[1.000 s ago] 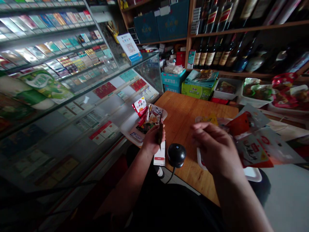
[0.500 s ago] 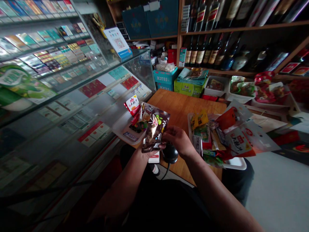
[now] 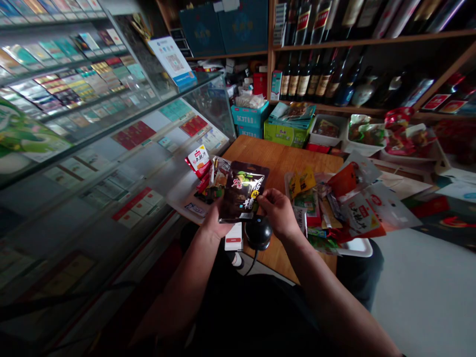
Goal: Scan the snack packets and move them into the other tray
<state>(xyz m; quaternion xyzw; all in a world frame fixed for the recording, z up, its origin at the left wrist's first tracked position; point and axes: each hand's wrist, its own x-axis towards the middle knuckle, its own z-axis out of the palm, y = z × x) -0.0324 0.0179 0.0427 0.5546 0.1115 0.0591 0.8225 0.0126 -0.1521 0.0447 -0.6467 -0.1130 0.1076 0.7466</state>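
Note:
A dark brown snack packet [image 3: 243, 191] with a green fruit picture is held up over the near part of the table. My left hand [image 3: 215, 221] grips its lower left side, the fingers partly hidden behind it. At its right edge, my right hand [image 3: 275, 210] pinches the packet between thumb and fingers. Below it stand a round black device [image 3: 258, 234] with a cable and a phone [image 3: 234, 237] with a white and red screen. To the left is a white tray [image 3: 178, 196] of snack packets; to the right, another white tray [image 3: 362, 247] is heaped with packets.
The wooden table [image 3: 282, 156] lies between a glass display counter [image 3: 148, 144] on the left and shelves of bottles [image 3: 303, 82] behind. Blue boxes [image 3: 250, 116], a green box [image 3: 286, 135] and white food tubs [image 3: 362, 136] line the table's far side.
The packet has turned, so its printed front faces me more squarely and stands straighter. Both hands still hold it. The whole view has shifted slightly.

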